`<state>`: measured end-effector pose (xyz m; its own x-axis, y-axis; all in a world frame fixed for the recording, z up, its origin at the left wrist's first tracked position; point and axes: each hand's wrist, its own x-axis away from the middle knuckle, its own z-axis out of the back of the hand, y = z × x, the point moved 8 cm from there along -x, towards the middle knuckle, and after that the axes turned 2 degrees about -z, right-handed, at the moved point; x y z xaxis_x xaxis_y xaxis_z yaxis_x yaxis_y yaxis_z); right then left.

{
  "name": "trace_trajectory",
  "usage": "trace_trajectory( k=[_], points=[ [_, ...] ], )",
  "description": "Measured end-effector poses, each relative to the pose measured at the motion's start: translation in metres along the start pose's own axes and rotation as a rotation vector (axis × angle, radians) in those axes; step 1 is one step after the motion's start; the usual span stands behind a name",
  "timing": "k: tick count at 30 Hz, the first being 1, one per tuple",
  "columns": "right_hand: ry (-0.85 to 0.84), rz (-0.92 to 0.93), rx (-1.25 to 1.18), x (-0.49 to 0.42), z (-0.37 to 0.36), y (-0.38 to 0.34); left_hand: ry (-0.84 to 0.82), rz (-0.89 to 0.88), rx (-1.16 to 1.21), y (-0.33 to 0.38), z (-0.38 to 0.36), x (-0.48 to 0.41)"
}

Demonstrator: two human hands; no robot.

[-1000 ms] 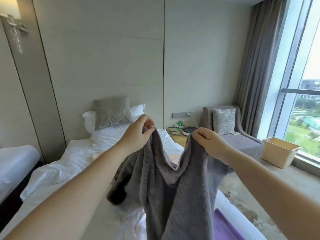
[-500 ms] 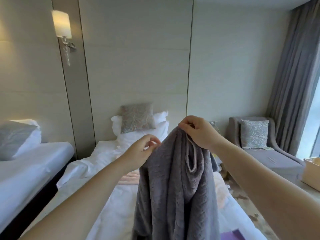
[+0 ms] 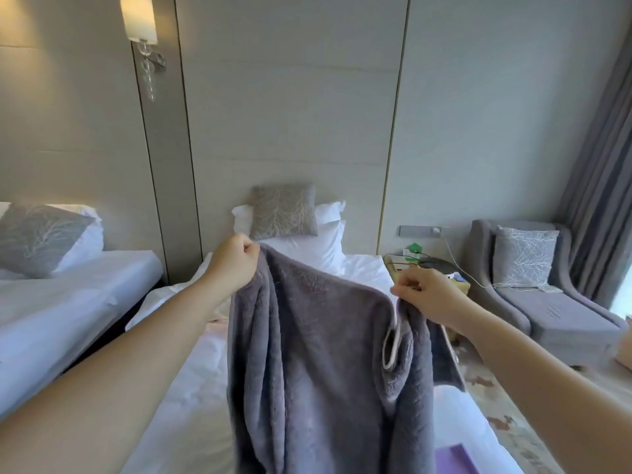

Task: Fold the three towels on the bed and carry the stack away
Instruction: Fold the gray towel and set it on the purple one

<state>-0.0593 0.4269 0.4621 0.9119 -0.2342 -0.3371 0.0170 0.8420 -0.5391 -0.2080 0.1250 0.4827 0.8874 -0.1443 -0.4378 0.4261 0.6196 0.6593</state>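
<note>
A large grey fleecy towel [image 3: 325, 371] hangs in the air above the white-sheeted middle bed [image 3: 191, 405], held up by its top edge between the two hands. The left hand [image 3: 236, 265] is curled in a fist round the towel's upper left corner, above the left half of the bed and in front of its pillows. The right hand [image 3: 424, 292] pinches the upper right corner between thumb and fingers over the bed's right edge, a little lower than the left. The hands are well apart, and the top edge sags in a shallow curve between them. Below them the cloth falls in long loose folds over the middle of the bed and runs out of the bottom of the view, so I cannot tell whether its lower end touches the sheet. A white hanging loop [image 3: 391, 343] dangles from the towel just under the right hand. A flat purple cloth [image 3: 458, 460] lies at the near right of the bed, partly behind the grey towel. At the head of the bed a grey branch-patterned cushion [image 3: 284, 212] leans on white pillows [image 3: 328, 234]. Left of the bed stands a second white bed [image 3: 68, 295], with a lit wall lamp [image 3: 142, 25] high above the gap; right of the bed are a small bedside table [image 3: 458, 285], a grey upholstered armchair [image 3: 547, 313] and a grey curtain [image 3: 602, 165]
</note>
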Motion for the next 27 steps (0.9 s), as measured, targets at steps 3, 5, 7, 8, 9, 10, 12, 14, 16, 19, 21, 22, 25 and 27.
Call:
trace_trajectory(
  k=[3,5,7,8,9,10,12,14,16,19,21,22,25,27],
  points=[
    [-0.085,-0.035,0.003,0.002,-0.018,0.01,0.086,0.009,0.087,0.032,0.013,-0.006],
    [-0.172,-0.04,0.077,0.003,-0.028,0.012,0.097,-0.041,0.142,0.055,0.018,-0.007],
    [-0.287,-0.021,0.149,0.004,-0.041,0.006,0.077,-0.082,0.23,0.073,0.02,-0.005],
    [-0.323,-0.009,0.134,0.005,-0.047,0.0,0.058,-0.11,0.27,0.081,0.02,-0.002],
    [-0.326,0.002,0.085,0.004,-0.049,-0.008,0.035,-0.142,0.299,0.088,0.02,0.001],
    [-0.297,0.003,0.01,0.002,-0.048,-0.018,0.01,-0.176,0.317,0.096,0.02,0.005],
    [-0.2,0.006,-0.19,-0.002,-0.038,-0.042,-0.03,-0.227,0.334,0.108,0.02,0.013],
    [-0.177,0.056,-0.394,-0.003,-0.032,-0.069,-0.037,-0.249,0.325,0.114,0.023,0.018],
    [-0.22,0.129,-0.503,-0.002,-0.034,-0.096,-0.045,-0.258,0.304,0.117,0.025,0.024],
    [-0.152,0.193,-0.42,-0.005,-0.034,-0.12,-0.04,-0.275,0.282,0.118,0.034,0.03],
    [-0.029,0.156,-0.418,-0.012,-0.027,-0.12,-0.099,-0.311,0.201,0.115,0.039,0.033],
    [0.019,0.131,-0.459,-0.014,-0.023,-0.119,-0.177,-0.341,0.105,0.112,0.036,0.035],
    [0.012,0.122,-0.537,-0.018,-0.019,-0.124,-0.383,-0.388,-0.172,0.097,0.016,0.051],
    [-0.017,0.177,-0.5,-0.016,-0.023,-0.133,-0.388,-0.4,-0.184,0.092,0.008,0.055]
  ],
)
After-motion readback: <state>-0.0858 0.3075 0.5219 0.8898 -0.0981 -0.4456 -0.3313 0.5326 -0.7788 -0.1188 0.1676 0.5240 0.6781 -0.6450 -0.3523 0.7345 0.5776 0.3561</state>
